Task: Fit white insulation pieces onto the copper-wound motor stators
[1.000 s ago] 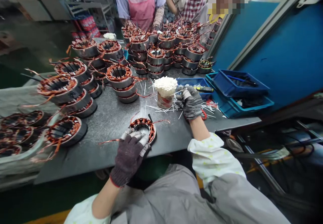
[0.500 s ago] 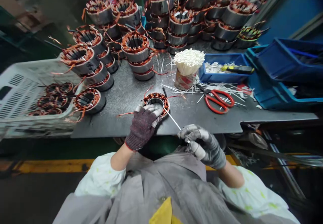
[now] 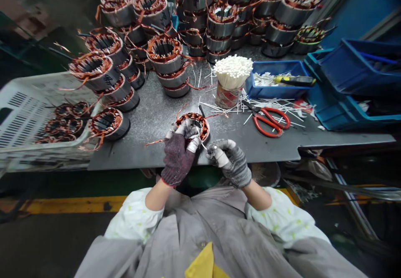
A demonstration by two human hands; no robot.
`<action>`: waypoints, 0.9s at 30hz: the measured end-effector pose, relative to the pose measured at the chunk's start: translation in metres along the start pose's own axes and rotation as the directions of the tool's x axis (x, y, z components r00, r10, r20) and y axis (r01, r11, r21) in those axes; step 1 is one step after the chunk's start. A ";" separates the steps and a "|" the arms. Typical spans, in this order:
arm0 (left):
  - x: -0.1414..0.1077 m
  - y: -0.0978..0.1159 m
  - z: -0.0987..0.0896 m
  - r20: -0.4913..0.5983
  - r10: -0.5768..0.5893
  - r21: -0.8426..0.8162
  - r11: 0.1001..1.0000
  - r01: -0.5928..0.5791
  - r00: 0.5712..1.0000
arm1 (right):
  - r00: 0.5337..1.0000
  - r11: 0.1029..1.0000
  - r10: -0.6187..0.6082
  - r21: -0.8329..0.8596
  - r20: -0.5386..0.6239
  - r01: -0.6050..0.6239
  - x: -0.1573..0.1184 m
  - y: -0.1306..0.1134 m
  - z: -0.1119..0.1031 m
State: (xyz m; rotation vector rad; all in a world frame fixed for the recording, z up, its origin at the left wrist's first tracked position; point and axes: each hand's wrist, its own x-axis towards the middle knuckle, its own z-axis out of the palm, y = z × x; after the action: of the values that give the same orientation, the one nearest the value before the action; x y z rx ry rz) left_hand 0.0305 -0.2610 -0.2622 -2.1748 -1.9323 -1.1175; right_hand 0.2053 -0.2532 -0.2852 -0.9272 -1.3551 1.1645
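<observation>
You have no clearly legible writing in view. The steel side of a motor stator [image 3: 108, 79] on your left carries dark handwritten marks, but they are too blurred to read. The red-and-white label on the can [image 3: 226, 97] holding white cable ties [image 3: 232, 71] shows no readable words either.

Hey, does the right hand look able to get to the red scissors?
Probably yes. The right hand is close to the red scissors, and no stator stands between them; only loose white ties lie around the scissors.
</observation>
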 end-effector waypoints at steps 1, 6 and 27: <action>0.000 0.001 0.002 -0.018 -0.039 -0.026 0.999 0.038 0.999 | 0.996 0.995 0.090 0.037 -0.026 -0.089 0.006 -0.001 0.005; 0.005 0.001 0.002 -0.024 -0.002 -0.012 1.000 0.002 1.000 | 0.981 0.982 0.191 0.020 -0.032 -0.190 0.010 -0.006 0.006; 0.003 0.001 0.002 0.008 0.151 0.002 0.988 -0.151 0.988 | 0.991 0.987 0.108 -0.128 0.077 -0.098 0.027 -0.002 0.001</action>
State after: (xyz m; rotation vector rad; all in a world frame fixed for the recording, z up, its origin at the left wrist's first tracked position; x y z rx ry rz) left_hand 0.0320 -0.2575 -0.2616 -2.2832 -1.7354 -1.0829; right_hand 0.2011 -0.2273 -0.2771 -1.0577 -1.4750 1.2202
